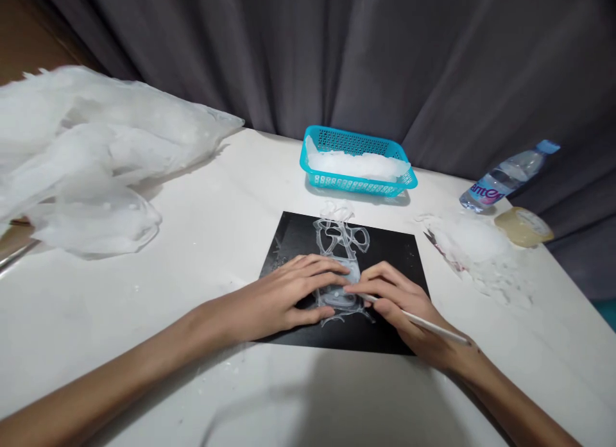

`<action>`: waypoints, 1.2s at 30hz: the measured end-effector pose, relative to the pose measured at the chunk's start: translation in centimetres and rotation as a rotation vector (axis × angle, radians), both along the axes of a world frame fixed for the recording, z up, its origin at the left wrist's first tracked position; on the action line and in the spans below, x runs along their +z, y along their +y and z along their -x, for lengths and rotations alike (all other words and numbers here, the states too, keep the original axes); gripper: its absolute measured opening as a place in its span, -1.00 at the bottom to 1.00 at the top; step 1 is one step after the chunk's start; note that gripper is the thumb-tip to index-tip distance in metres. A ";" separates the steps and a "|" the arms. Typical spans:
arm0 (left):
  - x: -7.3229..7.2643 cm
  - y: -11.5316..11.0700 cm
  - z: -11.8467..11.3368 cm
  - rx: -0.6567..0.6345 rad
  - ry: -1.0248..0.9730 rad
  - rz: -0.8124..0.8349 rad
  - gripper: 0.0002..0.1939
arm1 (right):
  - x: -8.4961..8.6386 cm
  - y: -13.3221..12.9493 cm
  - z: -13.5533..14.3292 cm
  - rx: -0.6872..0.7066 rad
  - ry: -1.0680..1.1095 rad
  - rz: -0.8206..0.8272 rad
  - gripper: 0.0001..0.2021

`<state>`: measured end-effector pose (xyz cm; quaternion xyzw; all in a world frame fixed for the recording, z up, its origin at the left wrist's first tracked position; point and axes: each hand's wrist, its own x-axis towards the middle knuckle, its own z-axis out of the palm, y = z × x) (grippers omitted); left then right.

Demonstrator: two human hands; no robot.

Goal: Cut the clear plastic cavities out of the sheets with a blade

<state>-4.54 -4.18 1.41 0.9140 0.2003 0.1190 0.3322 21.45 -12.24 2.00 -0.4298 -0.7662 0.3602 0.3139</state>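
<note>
while the left hand (pixel 301 290) lies spread over the black sheet (pixel 394 254), the right hand (pixel 409 306) works a thin white stick at the frame's centre.

with its fingers loosely parted and flat, the left hand grips nothing and touches the pale, translucent figure (pixel 339 286) on the sheet, whose looped outlines reach up just above the hands; the right fingers are pinched closed around the white stick (pixel 428 325). a blue basket (pixel 359 184) of white material stands upper centre on the white desk (pixel 192 267), a tilted-looking bottle (pixel 505 177) at upper right.
</note>
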 end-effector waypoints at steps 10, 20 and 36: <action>-0.4 0.0 -0.5 0.067 -0.034 0.092 -0.69 | -0.4 0.7 0.7 0.042 0.020 -0.072 -0.94; -0.2 -0.7 -0.8 0.089 0.024 0.068 -0.69 | -0.8 0.8 0.6 0.112 0.025 -0.062 -0.93; -0.1 -0.5 -1.0 0.059 0.050 0.057 -0.68 | -1.1 0.7 1.2 0.155 -0.121 -0.285 -0.87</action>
